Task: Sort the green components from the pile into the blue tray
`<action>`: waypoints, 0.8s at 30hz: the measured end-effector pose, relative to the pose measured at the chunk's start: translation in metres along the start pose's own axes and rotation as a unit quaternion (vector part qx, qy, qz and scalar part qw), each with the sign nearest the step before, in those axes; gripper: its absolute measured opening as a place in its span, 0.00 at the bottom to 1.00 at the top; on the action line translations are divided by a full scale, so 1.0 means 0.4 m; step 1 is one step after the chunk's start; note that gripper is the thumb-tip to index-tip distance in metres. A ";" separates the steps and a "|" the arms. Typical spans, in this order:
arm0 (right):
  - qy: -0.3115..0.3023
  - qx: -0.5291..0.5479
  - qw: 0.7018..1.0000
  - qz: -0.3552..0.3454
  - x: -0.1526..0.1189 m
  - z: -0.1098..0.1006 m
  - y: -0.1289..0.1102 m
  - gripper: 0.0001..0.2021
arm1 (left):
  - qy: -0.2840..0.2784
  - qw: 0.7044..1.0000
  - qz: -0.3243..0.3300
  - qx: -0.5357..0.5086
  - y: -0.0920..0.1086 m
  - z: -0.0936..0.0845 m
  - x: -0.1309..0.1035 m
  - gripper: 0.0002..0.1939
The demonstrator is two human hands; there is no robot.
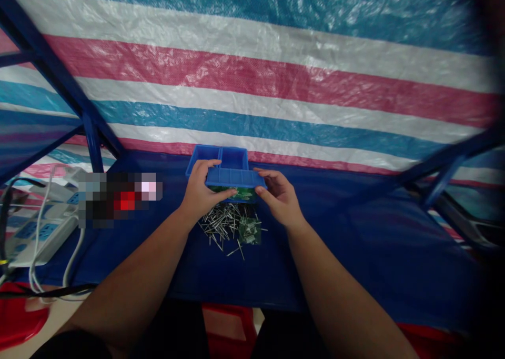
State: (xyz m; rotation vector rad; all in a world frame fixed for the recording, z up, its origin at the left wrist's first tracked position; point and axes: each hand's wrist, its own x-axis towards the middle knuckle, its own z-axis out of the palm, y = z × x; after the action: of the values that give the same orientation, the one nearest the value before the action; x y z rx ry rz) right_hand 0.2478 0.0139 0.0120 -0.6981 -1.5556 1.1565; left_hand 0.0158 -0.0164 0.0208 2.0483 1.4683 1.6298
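Observation:
Both hands grip a blue plastic bin point(236, 178), which is tilted so that its ribbed outer side shows. My left hand point(201, 190) has its fingers over the left end, with the thumb along the lower edge. At the right end, my right hand point(279, 196) pinches the bin between thumb and fingers. Green-tinted bags point(242, 193) show just under its edge. Below lies a loose pile of thin metal pins point(221, 223), with a small clear bag of metal pieces point(250, 231) at its right. A blue two-compartment bin point(233, 158) stands right behind.
A dark blue table point(355, 243) carries everything. White power strips point(43, 235) and cables crowd the left side, beside a pixelated patch. Blue metal frame posts point(92, 140) rise left and right, before a striped plastic sheet point(256, 64). Red stools point(231, 330) show below.

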 end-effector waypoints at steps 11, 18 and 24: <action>-0.055 -0.062 0.996 -0.020 -0.009 -0.030 -0.020 0.18 | -0.058 0.997 0.054 0.022 -0.015 -0.024 0.006 0.39; -0.077 -0.096 0.991 -0.052 -0.009 -0.037 -0.035 0.17 | -0.147 0.985 0.087 0.013 -0.019 -0.053 0.017 0.44; -0.065 -0.120 0.988 -0.067 -0.009 -0.039 -0.047 0.18 | -0.221 0.971 0.095 0.006 -0.022 -0.067 0.023 0.51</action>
State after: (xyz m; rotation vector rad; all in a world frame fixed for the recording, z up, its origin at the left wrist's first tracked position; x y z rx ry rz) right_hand 0.2660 0.0089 0.0281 -0.6755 -1.8435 0.9394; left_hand -0.0116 -0.0167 0.0320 2.4174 1.1580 1.1075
